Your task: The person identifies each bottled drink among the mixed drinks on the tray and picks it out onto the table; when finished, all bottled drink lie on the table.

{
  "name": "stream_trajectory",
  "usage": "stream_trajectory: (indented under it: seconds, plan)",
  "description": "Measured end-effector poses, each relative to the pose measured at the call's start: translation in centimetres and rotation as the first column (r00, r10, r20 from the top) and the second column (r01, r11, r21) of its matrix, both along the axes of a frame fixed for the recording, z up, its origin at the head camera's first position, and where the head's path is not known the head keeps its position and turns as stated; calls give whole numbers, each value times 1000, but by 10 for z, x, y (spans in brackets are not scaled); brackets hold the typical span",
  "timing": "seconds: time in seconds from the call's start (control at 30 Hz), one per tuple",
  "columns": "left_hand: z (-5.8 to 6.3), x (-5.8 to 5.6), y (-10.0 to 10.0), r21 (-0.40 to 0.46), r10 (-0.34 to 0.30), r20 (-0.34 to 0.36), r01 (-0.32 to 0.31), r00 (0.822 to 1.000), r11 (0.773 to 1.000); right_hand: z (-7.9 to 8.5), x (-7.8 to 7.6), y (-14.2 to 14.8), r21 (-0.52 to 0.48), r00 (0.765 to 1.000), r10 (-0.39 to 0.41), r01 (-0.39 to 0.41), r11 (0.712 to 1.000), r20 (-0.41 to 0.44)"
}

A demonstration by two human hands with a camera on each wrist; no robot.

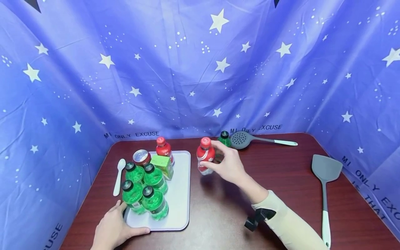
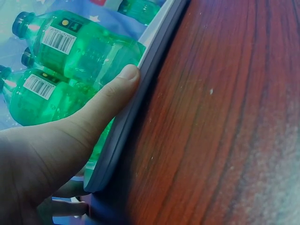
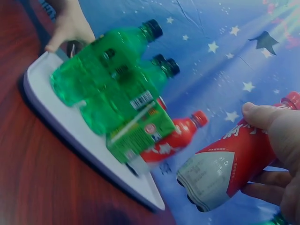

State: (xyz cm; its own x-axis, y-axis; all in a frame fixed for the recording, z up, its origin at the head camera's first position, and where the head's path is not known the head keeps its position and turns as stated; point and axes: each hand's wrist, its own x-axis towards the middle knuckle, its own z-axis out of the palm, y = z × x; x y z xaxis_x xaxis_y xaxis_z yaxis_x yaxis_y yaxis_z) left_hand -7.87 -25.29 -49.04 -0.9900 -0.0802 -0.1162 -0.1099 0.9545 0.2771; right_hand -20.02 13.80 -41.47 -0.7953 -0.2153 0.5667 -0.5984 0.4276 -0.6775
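Note:
My right hand grips a red-capped bottle with a red label, thumb on one side and fingers on the other. In the head view this bottle is upright to the right of a white tray. My left hand holds the tray's near left corner, its thumb along the front rim and its fingers at the left side. Several green bottles with dark caps stand on the tray. Behind them are a green carton, a can and another red bottle.
A white spoon lies left of the tray. Behind my right hand stands another green bottle, with a grey slotted skimmer beside it. At the right lies a grey spatula. A starry blue cloth surrounds the dark wooden table.

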Motion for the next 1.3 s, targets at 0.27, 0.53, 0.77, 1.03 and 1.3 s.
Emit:
stream_trajectory:
  seconds: [0.27,0.53,0.77,1.03,1.3]
  plan:
    - [-2,1,1,4,-2,-10,3,1000,1000,7,2,37,16,991,-123,124,992,-60]
    - [0,-1,1,-5,-16,-11,16,1000,1000,11,3,70,71,984,-176,178,981,-42]
    - [0,-2,1,-1,-24,-11,24,1000,1000,10,-5,100,118,964,-256,263,958,-71]
    - [0,-1,0,2,-13,-2,13,1000,1000,-3,-17,129,113,952,-307,304,946,13]
    - [0,0,0,6,-28,-23,28,999,1000,-11,-27,144,85,930,-363,357,930,61]
